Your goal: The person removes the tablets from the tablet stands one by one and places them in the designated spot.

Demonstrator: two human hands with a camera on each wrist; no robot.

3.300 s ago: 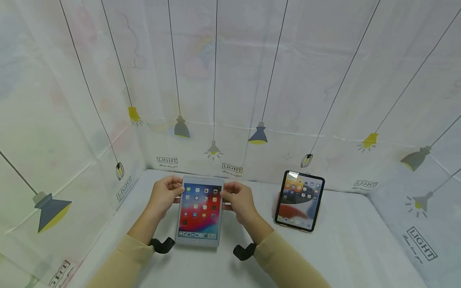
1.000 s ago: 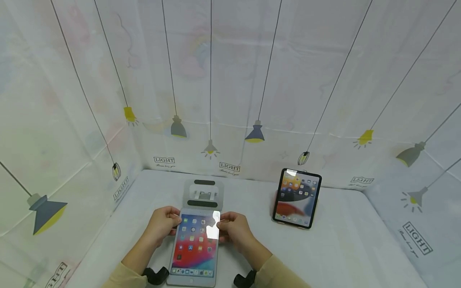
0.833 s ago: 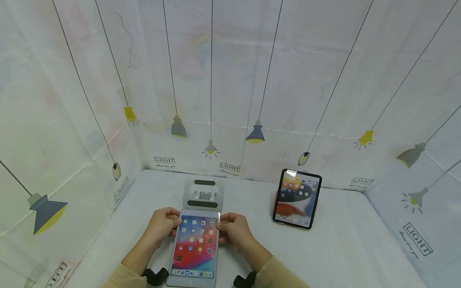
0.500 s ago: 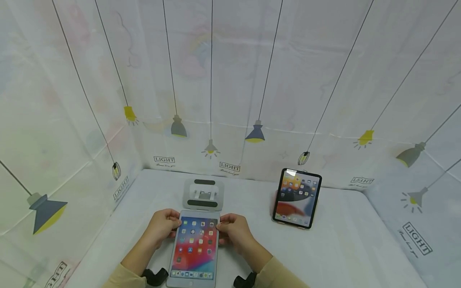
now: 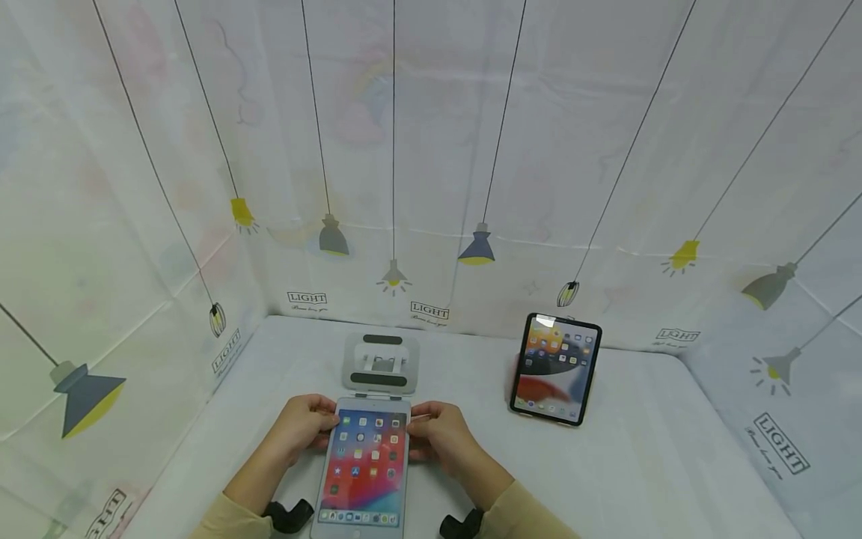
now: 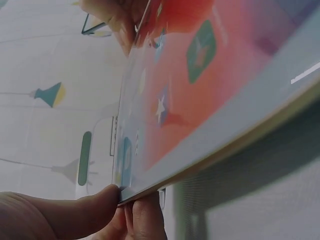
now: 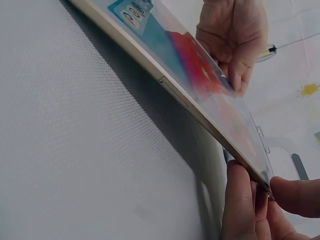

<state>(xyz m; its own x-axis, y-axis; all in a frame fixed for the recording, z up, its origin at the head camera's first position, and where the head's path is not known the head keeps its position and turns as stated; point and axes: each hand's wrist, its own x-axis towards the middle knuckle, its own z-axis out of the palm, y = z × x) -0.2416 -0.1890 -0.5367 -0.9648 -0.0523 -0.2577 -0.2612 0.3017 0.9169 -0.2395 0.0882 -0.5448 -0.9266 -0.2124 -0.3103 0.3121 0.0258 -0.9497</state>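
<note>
A white tablet (image 5: 367, 468) with a lit red and blue home screen is tilted up off the table at its far end. My left hand (image 5: 299, 430) pinches its far left corner, thumb on top and fingers beneath. At the far right corner my right hand (image 5: 441, 438) pinches it the same way. In both wrist views a shadowed gap shows under the tablet's edge. Just behind it stands a grey tablet stand (image 5: 358, 363) with two dark pads and a hinge at its lower edge. The stand's lower part is hidden by the tablet.
A second tablet (image 5: 557, 370) in a black frame leans upright at the right, its screen lit. White cloth covers the table (image 5: 646, 457). A printed curtain (image 5: 431, 150) with lamp drawings rises behind the table's far edge.
Both hands have drawn the white tablet toward me from its place in front of the stand, uncovering the stand's plate. Over the last second it has slid slightly nearer, and the stand's hinge now shows.
</note>
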